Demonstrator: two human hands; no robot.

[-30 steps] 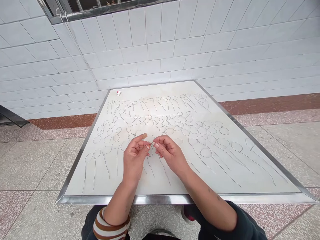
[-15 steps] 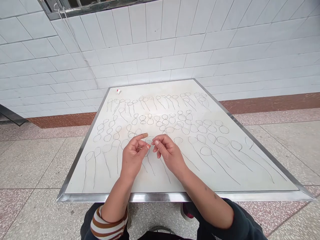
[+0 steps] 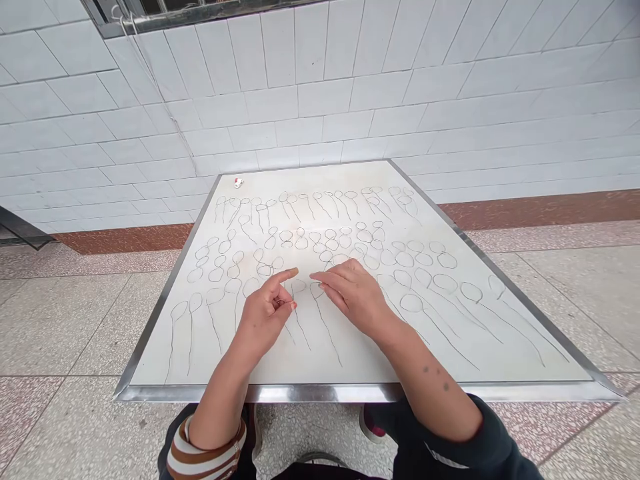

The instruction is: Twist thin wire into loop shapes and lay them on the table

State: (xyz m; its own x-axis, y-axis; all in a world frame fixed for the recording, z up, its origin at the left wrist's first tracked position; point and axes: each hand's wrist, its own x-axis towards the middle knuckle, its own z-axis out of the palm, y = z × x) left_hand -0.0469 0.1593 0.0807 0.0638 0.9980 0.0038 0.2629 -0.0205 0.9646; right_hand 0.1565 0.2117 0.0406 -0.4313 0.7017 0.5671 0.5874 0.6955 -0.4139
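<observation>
- Head view: bench [image 3: 300, 370], one, before me; pale smooth top, bordered by a shiny metal edge [image 3: 320, 393].
- Wire pieces [image 3: 301, 239], many, thin and dark, lying across the top in uneven rows; far row and near row mostly single loops with long tails, middle rows mostly paired loops like figure eights.
- Near-row tails, slightly wavy, running towards my side; loops rounded to oval, none quite regular.
- Looped wire [image 3: 329, 327], one, between and just below my two hands; its loop lies by my right fingertips, its tail slants down to the right. Contact with my fingers: cannot tell.
- My left hand [image 3: 295, 288]: palm turned inward, index finger stretched forward, other fingers curled, thumb tip close to them; whether a wire is pinched there, I cannot tell.
- My right hand [image 3: 315, 280]: palm down, fingers straightened, thumb just below them with a slight gap; poised over the near rows.
- Both hands: apart from each other, tips facing across a narrow gap.
- My forearms: angled inward over the near edge; striped brown-and-white cuff [image 3: 205, 453] on the left, dark sleeve [image 3: 470, 447] on the right.
- Small white-and-red object [image 3: 239, 183], far left corner.
- Surroundings: white tiled wall [image 3: 320, 100]; speckled stone floor [image 3: 100, 327].
</observation>
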